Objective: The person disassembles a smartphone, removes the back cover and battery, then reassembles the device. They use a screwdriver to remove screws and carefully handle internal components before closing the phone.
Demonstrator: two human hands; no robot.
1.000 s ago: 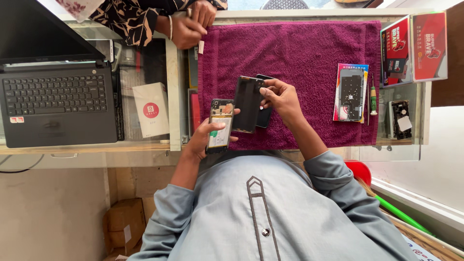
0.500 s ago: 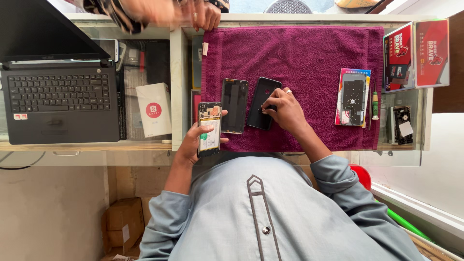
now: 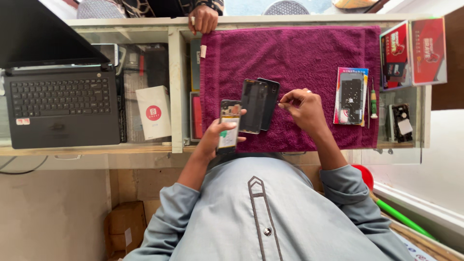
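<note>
Opened phone (image 3: 229,126): gripped in left hand (image 3: 216,137), at near edge of purple towel (image 3: 309,53), just left of two dark panels (image 3: 258,105). Thumb and fingers wrapped round its lower half; upper half clear of the hand.

Dark panels: flat on towel, overlapping, between the two hands, touching neither as far as visible. Right panel partly under left one.

Right hand (image 3: 304,107): above towel, just right of panels, fingers curled and thumb pinched to fingertips. Anything pinched too small to tell. Wrist bent, forearm running back toward grey shirt (image 3: 261,212).

Left forearm: raised from body toward counter, hand tilted so the phone's open side faces up.

Phone appearance: narrow dark frame, back removed, yellow and pale parts exposed inside, small green spot at left edge.

Surroundings: packaged phone case (image 3: 351,95) and small screwdriver (image 3: 372,99) on towel at right. Laptop (image 3: 60,104) well apart at left. Another person's hand (image 3: 204,18) at far edge of counter.
</note>
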